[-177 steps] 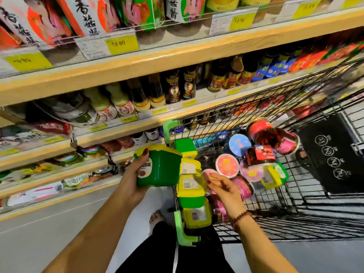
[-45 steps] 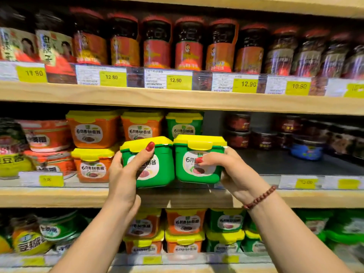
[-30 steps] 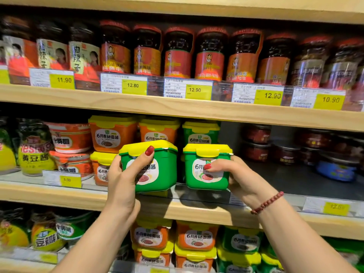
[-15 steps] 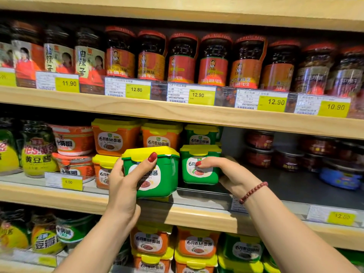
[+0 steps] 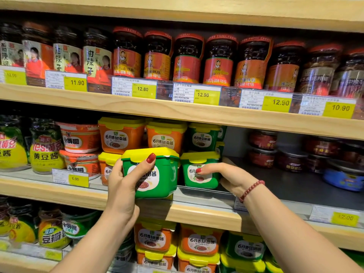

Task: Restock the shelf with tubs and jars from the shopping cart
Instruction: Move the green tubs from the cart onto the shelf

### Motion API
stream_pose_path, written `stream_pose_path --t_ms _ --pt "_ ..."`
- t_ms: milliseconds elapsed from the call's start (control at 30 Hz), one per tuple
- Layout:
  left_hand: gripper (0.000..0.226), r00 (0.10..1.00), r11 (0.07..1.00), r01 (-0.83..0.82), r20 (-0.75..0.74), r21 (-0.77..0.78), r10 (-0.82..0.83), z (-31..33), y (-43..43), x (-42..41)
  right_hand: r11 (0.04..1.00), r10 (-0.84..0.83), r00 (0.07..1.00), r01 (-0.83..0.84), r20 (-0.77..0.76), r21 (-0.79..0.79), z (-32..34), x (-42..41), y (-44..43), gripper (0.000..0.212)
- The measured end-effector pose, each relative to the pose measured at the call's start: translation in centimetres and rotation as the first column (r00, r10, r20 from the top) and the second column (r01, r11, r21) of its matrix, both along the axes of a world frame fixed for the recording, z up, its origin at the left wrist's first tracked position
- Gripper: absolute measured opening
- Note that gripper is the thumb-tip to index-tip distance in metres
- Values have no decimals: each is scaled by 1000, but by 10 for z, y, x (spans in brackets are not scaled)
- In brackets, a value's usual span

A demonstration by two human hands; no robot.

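Now, left hand (image 5: 123, 187) gripping near tub (image 5: 165, 174), right hand (image 5: 229, 176) gripping shelved tub (image 5: 205, 183), lids up

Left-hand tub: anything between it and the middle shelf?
Yes. Stacked orange tubs sit behind the left hand's tub; the right hand holds a second green tub beside it. Bare shelf lies right of that.

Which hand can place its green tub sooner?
Probably right: the right hand holds the right tub inside the middle shelf; the left hand holds the left tub before its edge.
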State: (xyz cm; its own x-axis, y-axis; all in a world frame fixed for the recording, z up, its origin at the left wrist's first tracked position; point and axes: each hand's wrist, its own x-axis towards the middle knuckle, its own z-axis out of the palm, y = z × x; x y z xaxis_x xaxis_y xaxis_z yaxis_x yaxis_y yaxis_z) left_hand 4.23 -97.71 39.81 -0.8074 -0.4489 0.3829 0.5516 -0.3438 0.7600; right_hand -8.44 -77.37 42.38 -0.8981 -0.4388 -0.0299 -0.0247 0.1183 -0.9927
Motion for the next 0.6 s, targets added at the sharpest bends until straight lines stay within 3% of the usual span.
stream_pose_path --t_ms 267,433,600 --pt "62 1000 1000 12 6 -2 -12 -3 -1 5 968 75 996 -64 -38 244 3 8 8 51" --pt "75 1000 1000 8 13 6 -8 -4 1 7 906 138 990 -120 -15 406 5 8 18 74" --pt "64 1000 1000 8 -7 -21 -9 -2 3 6 880 125 992 -102 -19 465 7 12 24 55"
